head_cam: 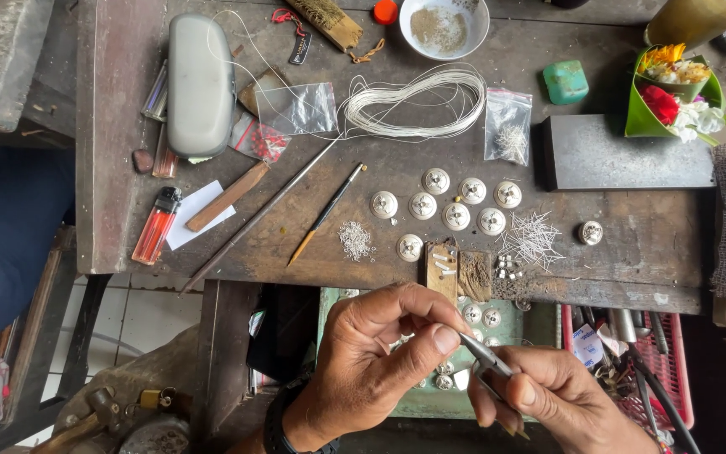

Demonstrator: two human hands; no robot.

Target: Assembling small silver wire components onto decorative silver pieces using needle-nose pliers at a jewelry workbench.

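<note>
The left hand (371, 357) is in the lower middle of the frame, its fingers (443, 339) pinched together on something too small to tell. The right hand (548, 395), lower right, has its fingers closed around metal tweezers (485, 357), whose tips meet the left thumb. Both hands are over a green tray (418, 403) with small round silver pieces.

Above them is a worn, dark wooden table (632, 244). In its middle lie silver domed buttons (455, 216) in rows, near a heap of thin wire bits (531, 237). A coil of white wire (418, 105) lies higher up, a white bowl (444, 27) at the top edge, a grey case (201, 84) in the upper left, a red lighter (155, 227) at the left. A pale tiled floor (140, 315) shows in the lower left.
</note>
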